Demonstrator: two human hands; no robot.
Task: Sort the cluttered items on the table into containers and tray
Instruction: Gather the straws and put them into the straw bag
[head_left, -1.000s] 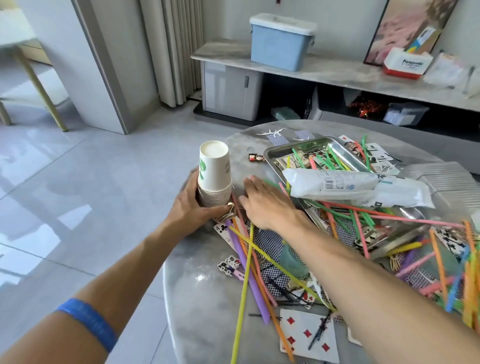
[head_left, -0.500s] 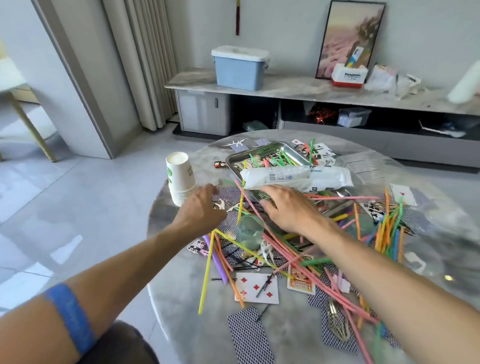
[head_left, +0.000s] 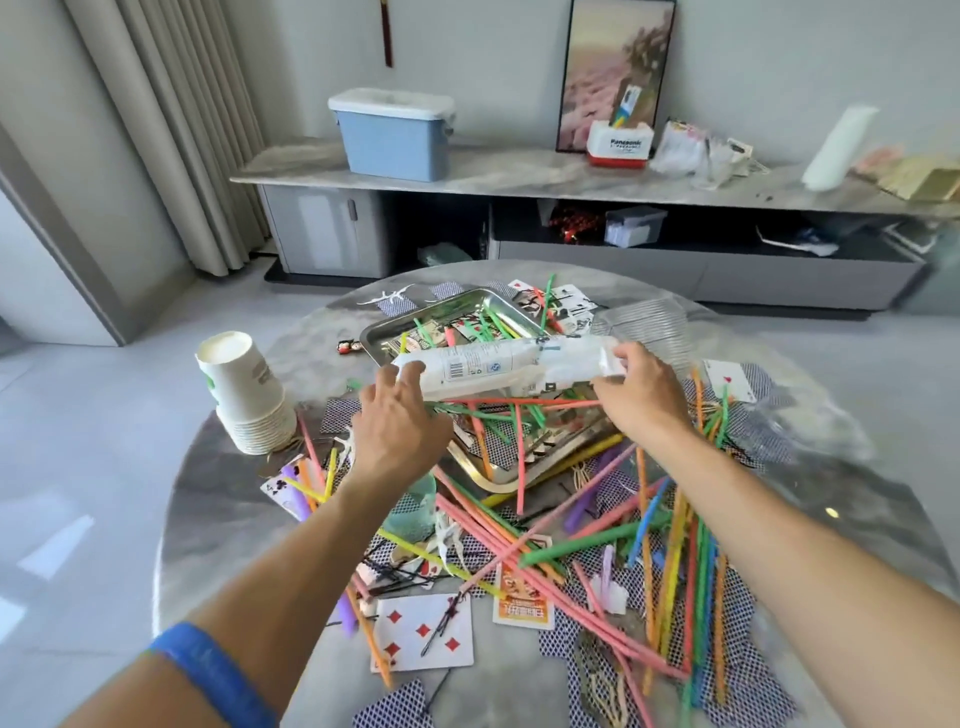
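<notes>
A long white plastic package (head_left: 493, 364) lies across the metal tray (head_left: 470, 304), just above the coloured straws in it. My left hand (head_left: 402, 415) holds the package's left end with curled fingers. My right hand (head_left: 641, 389) grips its right end. Colourful straws (head_left: 670, 545), playing cards (head_left: 423, 631) and hairpins are strewn over the round marble table (head_left: 228, 519). An upside-down stack of paper cups (head_left: 244, 395) stands at the table's left edge, apart from both hands.
A ribbed clear plastic container (head_left: 644, 325) sits right of the tray. A small teal cup (head_left: 415, 512) lies under my left forearm among straws. Behind the table runs a low sideboard (head_left: 519, 179) with a blue lidded box (head_left: 392, 135).
My left hand let go of the paper cup stack and moved right. Both hands rose from the straws to the ends of the white package.
</notes>
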